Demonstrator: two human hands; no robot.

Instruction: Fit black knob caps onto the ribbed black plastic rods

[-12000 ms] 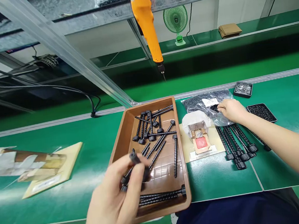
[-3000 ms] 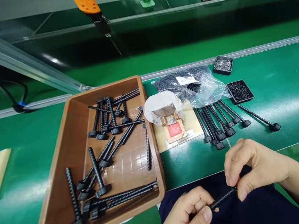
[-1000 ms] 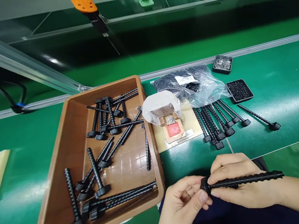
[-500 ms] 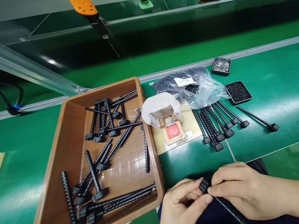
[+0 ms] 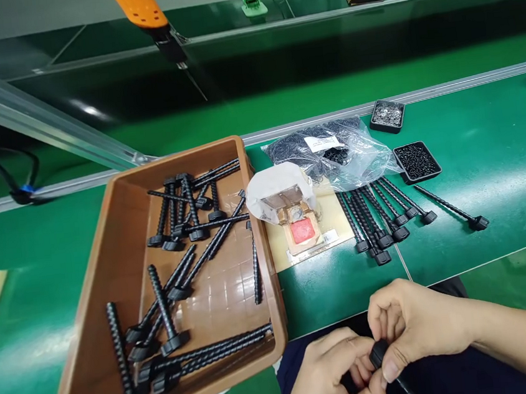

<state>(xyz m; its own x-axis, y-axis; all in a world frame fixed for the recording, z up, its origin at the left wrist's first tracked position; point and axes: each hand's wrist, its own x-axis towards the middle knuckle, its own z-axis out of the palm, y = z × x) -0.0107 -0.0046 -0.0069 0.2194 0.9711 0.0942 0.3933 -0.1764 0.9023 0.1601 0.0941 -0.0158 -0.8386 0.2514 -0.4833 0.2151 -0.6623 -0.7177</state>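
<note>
Close to my body, beyond the table's front edge, I hold a black ribbed rod with a knob head (image 5: pixel 378 353), its shaft pointing down to the right. My left hand (image 5: pixel 333 371) is closed, its fingertips pinching the knob from the left. From the other side, my right hand (image 5: pixel 420 324) is closed with its thumb against the knob and its fingers curled behind. Most of the shaft is hidden by the hands or out of frame. On the table above my hands lies a row of similar rods (image 5: pixel 381 225), with one single rod (image 5: pixel 452 207) apart to the right.
At left a brown bin (image 5: pixel 276 296) holds several such rods. Beside it a white-covered fixture with a red pad (image 5: pixel 303 231) sits on a board. Behind are a bag of small black parts (image 5: pixel 358 162) and two small trays (image 5: pixel 416 162) (image 5: pixel 387 116). An orange power screwdriver (image 5: pixel 139 6) hangs above.
Both hands have shifted slightly right and down with the rod. The right hand has turned, its thumb now lying along the knob and its fingers raised behind it.
</note>
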